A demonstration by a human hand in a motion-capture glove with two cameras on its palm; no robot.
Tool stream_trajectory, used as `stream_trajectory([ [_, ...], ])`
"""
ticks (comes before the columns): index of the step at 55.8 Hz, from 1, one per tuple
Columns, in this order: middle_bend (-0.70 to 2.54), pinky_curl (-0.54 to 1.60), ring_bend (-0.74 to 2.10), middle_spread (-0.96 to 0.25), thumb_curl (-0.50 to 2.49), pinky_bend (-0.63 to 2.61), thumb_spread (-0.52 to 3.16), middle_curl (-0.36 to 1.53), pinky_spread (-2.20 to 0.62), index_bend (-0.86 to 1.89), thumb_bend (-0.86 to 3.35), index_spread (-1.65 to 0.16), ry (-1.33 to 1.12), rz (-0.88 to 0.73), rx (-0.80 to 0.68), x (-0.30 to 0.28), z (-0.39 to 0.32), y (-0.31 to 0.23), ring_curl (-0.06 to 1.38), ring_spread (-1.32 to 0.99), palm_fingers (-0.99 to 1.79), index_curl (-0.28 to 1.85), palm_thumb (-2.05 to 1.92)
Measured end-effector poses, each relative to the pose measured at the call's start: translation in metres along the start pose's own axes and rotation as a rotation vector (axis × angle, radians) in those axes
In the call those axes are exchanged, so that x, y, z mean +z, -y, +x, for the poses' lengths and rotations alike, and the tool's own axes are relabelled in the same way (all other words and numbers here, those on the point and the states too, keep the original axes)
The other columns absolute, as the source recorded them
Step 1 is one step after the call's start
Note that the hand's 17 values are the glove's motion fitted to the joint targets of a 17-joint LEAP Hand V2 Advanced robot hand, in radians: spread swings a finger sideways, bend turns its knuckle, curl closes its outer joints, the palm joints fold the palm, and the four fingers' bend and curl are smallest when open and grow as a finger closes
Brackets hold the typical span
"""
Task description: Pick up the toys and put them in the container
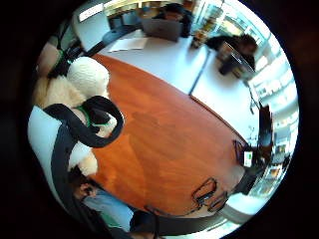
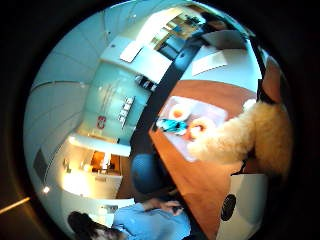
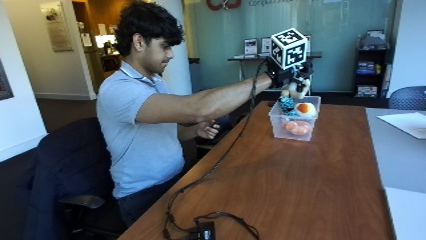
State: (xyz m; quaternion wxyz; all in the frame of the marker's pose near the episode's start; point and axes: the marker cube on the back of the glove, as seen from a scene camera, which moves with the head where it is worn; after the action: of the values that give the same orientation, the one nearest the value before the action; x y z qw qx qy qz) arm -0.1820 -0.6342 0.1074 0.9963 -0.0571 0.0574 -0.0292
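A fluffy cream toy point(image 3: 298, 88) is held by the curled fingers of the gloved right hand point(image 3: 287, 75), just above the clear container point(image 3: 293, 131). Other toys point(image 3: 305, 108) are already inside. It is not dropped yet.

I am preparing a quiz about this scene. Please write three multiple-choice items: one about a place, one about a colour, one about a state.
1. Where is the gloved hand?
A. above the container
B. flat on the table
C. under the table

2. What colour is the table?
A. green
B. reddish brown
C. black

3. What is the hand doing?
A. resting with nothing in it
B. holding a cream plush toy
C. pressing the laptop

Key: 1 A, the outside view shows the hand over the clear container. 2 B, the wood is reddish brown. 3 B, the plush toy hangs from the hand and fills the palm views.
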Motion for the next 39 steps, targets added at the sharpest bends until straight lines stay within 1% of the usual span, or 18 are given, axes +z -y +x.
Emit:
stream_trajectory([
  [5,0.69,0.3,0.79,-0.12,0.49,0.96,1.55,0.52,-0.16,0.5,0.55,-0.18,0.071,-0.036,-0.082,0.022,-0.047,0.014,0.36,-0.21,0.69,0.7,0.81],
  [10,0.7,0.3,0.8,-0.12,0.49,0.98,1.54,0.53,-0.16,0.5,0.54,-0.18,0.091,-0.075,-0.14,0.056,-0.083,0.026,0.37,-0.21,0.68,0.72,0.81],
  [18,0.73,0.31,0.82,-0.12,0.49,0.99,1.53,0.55,-0.16,0.51,0.54,-0.18,0.087,-0.13,-0.136,0.09,-0.1,0.037,0.38,-0.22,0.66,0.76,0.81],
  [22,0.71,0.32,0.8,-0.12,0.48,1.02,1.54,0.55,-0.16,0.52,0.53,-0.18,0.091,-0.254,-0.109,0.101,-0.099,0.036,0.38,-0.21,0.61,0.78,0.78],
  [23,0.67,0.33,0.74,-0.11,0.46,1.07,1.54,0.54,-0.16,0.51,0.5,-0.19,0.088,-0.295,-0.103,0.104,-0.097,0.035,0.37,-0.21,0.51,0.78,0.72],
  [25,0.49,0.39,0.61,-0.09,0.39,1.22,1.55,0.51,-0.13,0.42,0.42,-0.2,0.068,-0.357,-0.091,0.108,-0.091,0.033,0.36,-0.18,0.1,0.77,0.55],
  [26,0.44,0.42,0.57,-0.08,0.37,1.28,1.55,0.5,-0.11,0.39,0.39,-0.21,0.05,-0.369,-0.085,0.109,-0.089,0.032,0.37,-0.17,-0.07,0.78,0.48],
  [27,0.4,0.43,0.52,-0.07,0.36,1.32,1.54,0.49,-0.1,0.36,0.36,-0.21,0.032,-0.369,-0.08,0.111,-0.086,0.031,0.36,-0.15,-0.13,0.77,0.43],
  [28,0.32,0.42,0.44,-0.06,0.32,1.32,1.52,0.45,-0.07,0.29,0.29,-0.22,0.015,-0.36,-0.076,0.111,-0.083,0.031,0.33,-0.13,-0.31,0.73,0.31],
  [31,0.22,0.39,0.34,-0.05,0.28,1.29,1.48,0.41,-0.04,0.17,0.19,-0.25,-0.025,-0.337,-0.069,0.112,-0.074,0.027,0.27,-0.1,-0.28,0.64,0.15],
  [33,0.18,0.38,0.29,-0.04,0.27,1.26,1.44,0.39,-0.02,0.14,0.14,-0.27,-0.041,-0.353,-0.061,0.113,-0.067,0.023,0.25,-0.09,-0.25,0.59,0.08],
  [35,0.18,0.37,0.28,-0.04,0.26,1.21,1.42,0.39,0.0,0.12,0.1,-0.28,-0.045,-0.393,-0.05,0.118,-0.062,0.018,0.24,-0.08,-0.18,0.55,0.02],
  [39,0.23,0.34,0.36,-0.04,0.25,1.12,1.38,0.4,0.01,0.17,0.03,-0.3,-0.065,-0.528,-0.025,0.134,-0.052,0.006,0.25,-0.09,0.04,0.53,-0.06],
])
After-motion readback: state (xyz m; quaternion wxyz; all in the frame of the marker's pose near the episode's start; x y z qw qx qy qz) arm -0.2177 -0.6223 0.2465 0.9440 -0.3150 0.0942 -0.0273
